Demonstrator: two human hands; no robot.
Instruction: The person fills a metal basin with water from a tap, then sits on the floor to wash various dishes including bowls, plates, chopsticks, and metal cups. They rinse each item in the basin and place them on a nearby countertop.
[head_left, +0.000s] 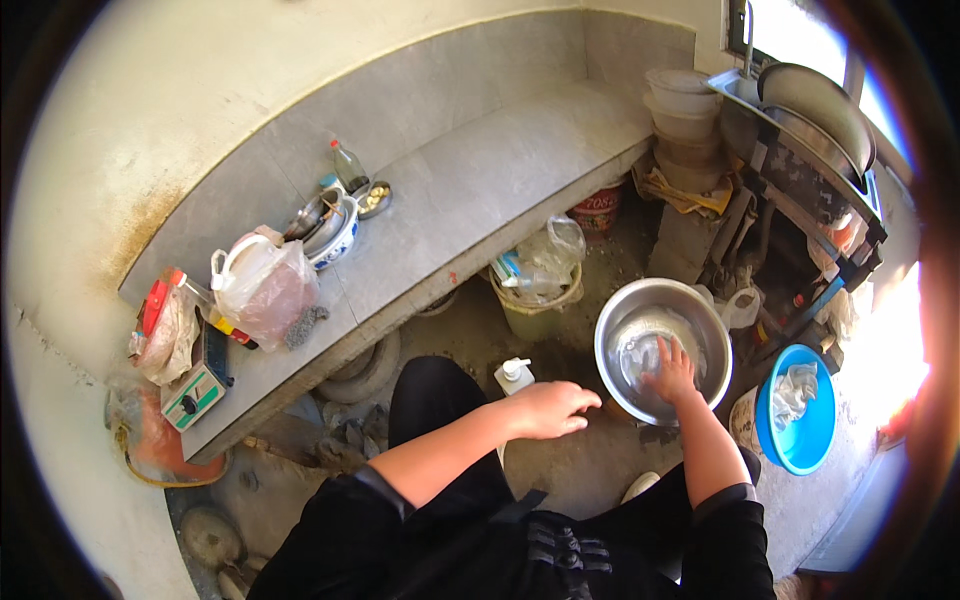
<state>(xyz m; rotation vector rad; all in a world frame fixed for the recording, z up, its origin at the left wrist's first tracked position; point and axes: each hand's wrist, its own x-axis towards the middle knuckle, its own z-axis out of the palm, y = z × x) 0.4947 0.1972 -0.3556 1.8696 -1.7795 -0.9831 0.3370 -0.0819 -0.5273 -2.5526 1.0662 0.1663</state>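
Observation:
A large stainless steel basin (615, 375), which seems to hold some clear water, stands low in front of me. My right hand (673, 371) is over the basin's near side with its fingers spread and nothing in its grasp; whether the fingertips touch the water I cannot tell. Left of the basin's rim, my left hand (561, 409) hangs in the air, palm down, fingers loosely bent and apart, holding nothing. A white pump bottle (514, 377) stands just behind my left wrist, near my knee.
A blue plastic basin (817, 442) with a white cloth or bag stands at the right. A bucket (530, 319) of plastic rubbish is beyond the bottle. The grey counter (457, 202) bears bowls, bags and a portable stove or scale (196, 397). At the upper right is a metal sink (731, 84) with large pans.

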